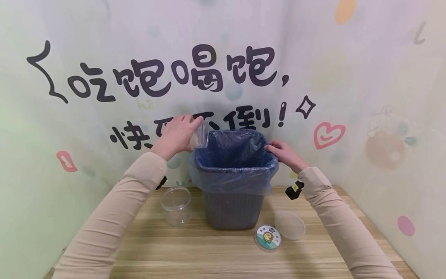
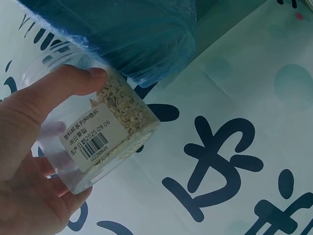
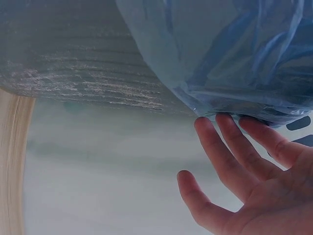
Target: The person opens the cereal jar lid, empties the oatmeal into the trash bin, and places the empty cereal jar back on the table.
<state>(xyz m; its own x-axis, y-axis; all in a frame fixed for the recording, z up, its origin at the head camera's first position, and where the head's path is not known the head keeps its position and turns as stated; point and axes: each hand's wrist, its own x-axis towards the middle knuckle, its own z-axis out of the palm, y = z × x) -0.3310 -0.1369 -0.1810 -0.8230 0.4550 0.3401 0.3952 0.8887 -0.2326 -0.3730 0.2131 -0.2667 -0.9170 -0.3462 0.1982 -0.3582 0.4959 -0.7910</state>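
Note:
My left hand [image 1: 178, 133] grips a clear plastic cup [image 1: 200, 136] at the left rim of a trash bin [image 1: 233, 213]. In the left wrist view the cup lies tilted, its mouth towards the bin. A printed barcode label [image 2: 93, 137] is on its side, and beige flaky bits [image 2: 127, 105] lie inside. A blue plastic bag [image 1: 230, 183] lines the bin and folds over its rim. My right hand [image 1: 283, 153] holds the bin's right rim. In the right wrist view several fingertips touch the bag from outside; the thumb is hidden there.
Left of the bin a clear plastic jar [image 1: 177, 209] stands upright on the wooden table [image 1: 195, 255]. A round lid with a printed sticker [image 1: 268, 237] and a clear lid [image 1: 290, 225] lie at the bin's front right. Close behind rises a printed wall [image 1: 139, 31].

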